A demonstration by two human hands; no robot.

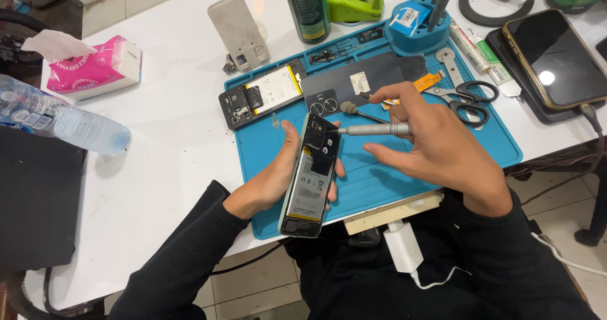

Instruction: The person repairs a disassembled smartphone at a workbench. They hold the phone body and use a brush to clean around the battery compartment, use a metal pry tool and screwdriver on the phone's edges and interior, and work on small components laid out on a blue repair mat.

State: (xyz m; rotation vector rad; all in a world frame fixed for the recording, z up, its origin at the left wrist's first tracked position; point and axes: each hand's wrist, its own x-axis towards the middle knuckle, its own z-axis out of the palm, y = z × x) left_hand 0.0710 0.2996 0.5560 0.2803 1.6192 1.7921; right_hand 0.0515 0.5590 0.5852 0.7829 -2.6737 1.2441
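My left hand [275, 181] clamps the opened phone [311, 178] at the blue mat's [436, 149] six o'clock edge, back cover already off, while my right hand [436, 146] pinches the screwdriver [373, 130] on an upper screw, so I judge disassembly midway.

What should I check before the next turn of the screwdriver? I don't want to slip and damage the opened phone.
1. Left hand grips the opened phone by its edges: ok.
2. Screwdriver tip meets the phone's upper part: ok; seated in a screw head: cannot tell.
3. Right hand holds the screwdriver: ok.
4. Phone supported: not ok, held tilted above the blue mat.
5. Scissors lie apart from both hands: ok.
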